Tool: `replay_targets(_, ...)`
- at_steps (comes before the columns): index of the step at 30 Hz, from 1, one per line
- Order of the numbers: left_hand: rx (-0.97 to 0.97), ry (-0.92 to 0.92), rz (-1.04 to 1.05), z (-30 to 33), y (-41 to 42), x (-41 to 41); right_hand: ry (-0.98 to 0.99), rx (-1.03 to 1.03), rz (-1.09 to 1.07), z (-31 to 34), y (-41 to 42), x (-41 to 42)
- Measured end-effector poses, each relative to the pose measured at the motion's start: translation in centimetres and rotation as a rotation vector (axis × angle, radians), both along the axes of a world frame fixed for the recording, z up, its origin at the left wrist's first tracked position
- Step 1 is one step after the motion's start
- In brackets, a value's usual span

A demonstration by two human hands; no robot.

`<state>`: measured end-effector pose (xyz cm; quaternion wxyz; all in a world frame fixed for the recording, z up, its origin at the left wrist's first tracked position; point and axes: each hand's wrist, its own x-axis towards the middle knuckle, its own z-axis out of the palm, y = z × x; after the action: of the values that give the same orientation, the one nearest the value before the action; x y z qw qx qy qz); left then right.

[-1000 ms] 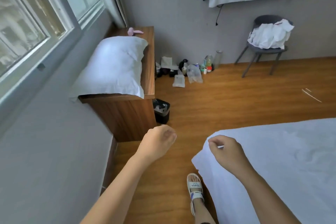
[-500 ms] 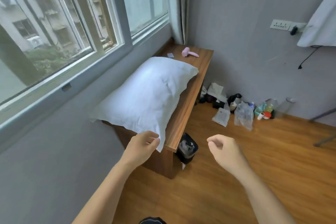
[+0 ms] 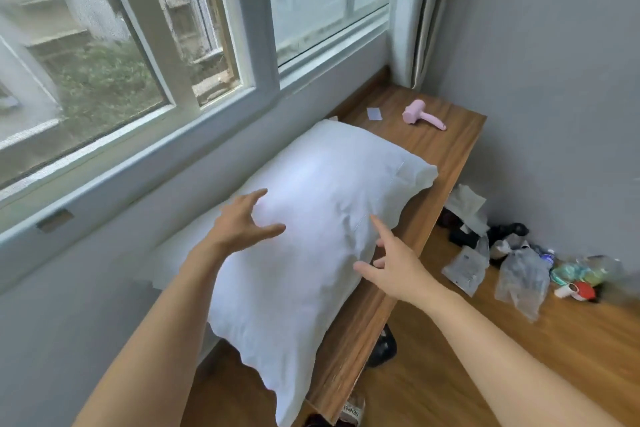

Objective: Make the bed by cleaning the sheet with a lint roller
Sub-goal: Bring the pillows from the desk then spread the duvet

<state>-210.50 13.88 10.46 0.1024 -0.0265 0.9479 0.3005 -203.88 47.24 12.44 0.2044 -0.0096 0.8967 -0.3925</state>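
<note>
A white pillow (image 3: 311, 218) lies lengthwise on a wooden desk (image 3: 440, 163) under the window. My left hand (image 3: 242, 224) hovers over the pillow's middle with fingers spread, holding nothing. My right hand (image 3: 394, 267) is open at the pillow's right side, index finger close to its seam. A pink lint roller (image 3: 420, 114) rests on the far end of the desk, out of both hands' reach. The bed and its sheet are out of view.
A small grey card (image 3: 374, 113) lies near the pink roller. Plastic bags and bottles (image 3: 519, 270) clutter the wooden floor by the grey wall. A black bin (image 3: 382, 347) sits under the desk's edge. The window sill (image 3: 207, 135) runs along the left.
I have turned away from the bed and stepped up to the desk. Both hands have opened from loose fists and reached over the pillow.
</note>
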Motion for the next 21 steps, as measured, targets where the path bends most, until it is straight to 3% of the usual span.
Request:
replay_targets(4, -0.098, -0.123, 0.054, -3.8, -3.3, -4.7, -0.099, -0.016, -0.048, -3.5, -1.2, -7.3)
replay_targets(9, 0.102, -0.216, 0.094, -5.2, -4.3, -8.0, -0.145, -0.087, -0.209, -7.6, -4.3, -10.6)
replay_targets(14, 0.348, -0.039, 0.244, -4.1, 0.0, -8.6, 0.025, -0.204, -0.267, -9.1, -5.4, -11.9)
replay_targets(21, 0.474, 0.267, 0.153, 4.5, 10.3, -8.9, 0.207, -0.314, -0.436, -5.3, 1.9, -10.9)
